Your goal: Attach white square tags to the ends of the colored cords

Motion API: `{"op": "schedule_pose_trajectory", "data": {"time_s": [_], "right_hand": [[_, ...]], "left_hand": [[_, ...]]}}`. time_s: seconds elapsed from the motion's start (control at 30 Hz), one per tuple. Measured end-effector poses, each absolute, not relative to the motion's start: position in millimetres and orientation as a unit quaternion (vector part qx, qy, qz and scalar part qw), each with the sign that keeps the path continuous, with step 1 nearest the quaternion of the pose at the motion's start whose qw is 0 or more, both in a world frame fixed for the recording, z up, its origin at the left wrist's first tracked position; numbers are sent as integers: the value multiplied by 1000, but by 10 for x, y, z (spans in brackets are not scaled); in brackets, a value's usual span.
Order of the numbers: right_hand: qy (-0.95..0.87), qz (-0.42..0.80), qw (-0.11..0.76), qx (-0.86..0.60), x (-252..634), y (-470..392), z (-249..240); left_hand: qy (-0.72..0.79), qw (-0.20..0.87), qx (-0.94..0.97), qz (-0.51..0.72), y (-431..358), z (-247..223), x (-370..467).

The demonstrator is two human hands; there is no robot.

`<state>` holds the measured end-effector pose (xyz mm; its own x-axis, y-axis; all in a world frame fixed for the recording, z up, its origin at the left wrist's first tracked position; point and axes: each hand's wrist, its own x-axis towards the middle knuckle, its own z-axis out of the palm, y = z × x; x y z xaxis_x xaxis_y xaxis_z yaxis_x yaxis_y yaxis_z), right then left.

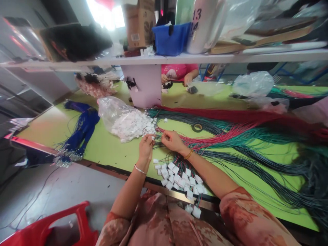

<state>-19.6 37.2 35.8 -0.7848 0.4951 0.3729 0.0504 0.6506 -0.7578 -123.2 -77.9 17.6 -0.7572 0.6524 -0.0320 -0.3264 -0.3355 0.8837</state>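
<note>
My left hand (146, 147) pinches a small white plastic connector (153, 137) at the fingertips, beside a heap of loose white connectors (130, 124) spilling from a clear plastic bag (109, 106). Close by on the right, my right hand (173, 140) has its fingers pinched together near the ends of the red wires (222, 136); whatever lies between them is too small to make out. Below both hands, at the table's near edge, wires fitted with white connectors (176, 177) lie in a pile, a few hanging over the edge.
Green wires (246, 135) and black wires (256, 162) stretch across the table (110, 150) to the right. Blue wires (85, 124) lie at left. A tape roll (197, 127) sits behind my right hand. A shelf (179, 58) crosses above; another person's hands (188, 78) work beyond it.
</note>
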Motion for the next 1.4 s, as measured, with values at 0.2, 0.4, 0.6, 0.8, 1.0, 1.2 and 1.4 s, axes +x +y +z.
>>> {"op": "schedule_pose_trajectory", "data": {"time_s": [0.2,0.4,0.6,0.8,1.0,1.2,1.4], "right_hand": [[-857,413,283,-124,-174,382,359],[-867,401,272,-114,-199,361,351],[-881,365,274,-126,-179,321,396],[-891,349,262,-125,-185,315,379],[-896,337,265,-115,-196,326,391],[-892,335,281,-116,-213,323,401],[-894,353,259,-99,-194,344,387]], "left_hand": [[452,393,165,784,-799,215,-1258],[452,397,164,782,-803,204,-1262],[452,405,154,779,-816,213,-1284],[467,386,161,779,-822,199,-1260],[469,386,181,773,-812,196,-1229],[453,377,172,790,-793,185,-1216],[461,389,147,784,-820,193,-1262]]}}
